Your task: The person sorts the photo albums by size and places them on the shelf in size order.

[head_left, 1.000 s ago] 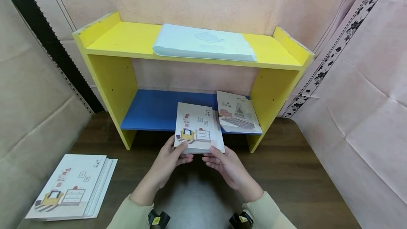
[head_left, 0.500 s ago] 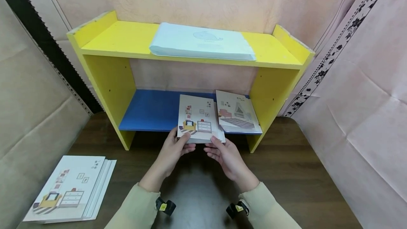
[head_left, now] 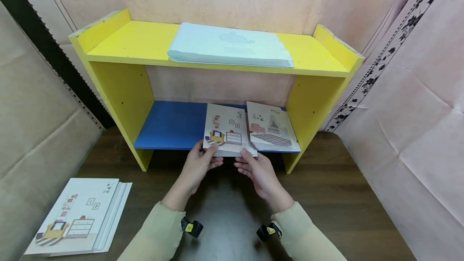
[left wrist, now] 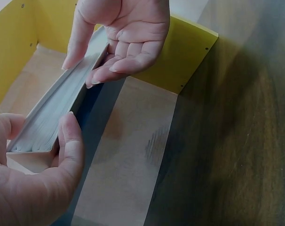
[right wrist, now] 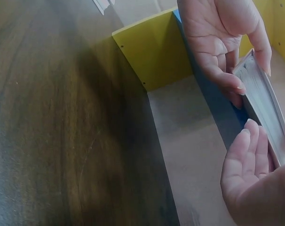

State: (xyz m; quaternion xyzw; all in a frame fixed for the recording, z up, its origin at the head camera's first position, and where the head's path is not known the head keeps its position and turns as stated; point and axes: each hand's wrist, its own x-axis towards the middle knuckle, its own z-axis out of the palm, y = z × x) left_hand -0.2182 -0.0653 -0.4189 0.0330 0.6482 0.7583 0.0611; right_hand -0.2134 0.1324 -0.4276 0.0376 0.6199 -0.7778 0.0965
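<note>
I hold a stack of booklets with a furniture drawing on its cover by its near edge. My left hand pinches the left corner, thumb on top and fingers beneath. My right hand pinches the right corner the same way. The stack lies over the blue lower board of a yellow shelf, next to other booklets at the board's right end. The left wrist view shows the stack's page edge between my left hand and right hand. The right wrist view shows the same stack.
A light blue packet with a whale print lies on the yellow top board. Another stack of booklets sits on the dark wooden table at the near left. Pink sheeting hangs behind and to the right.
Both hands have pushed the stack away from me, from over the table's edge of the shelf onto the blue board beside the other booklets.
</note>
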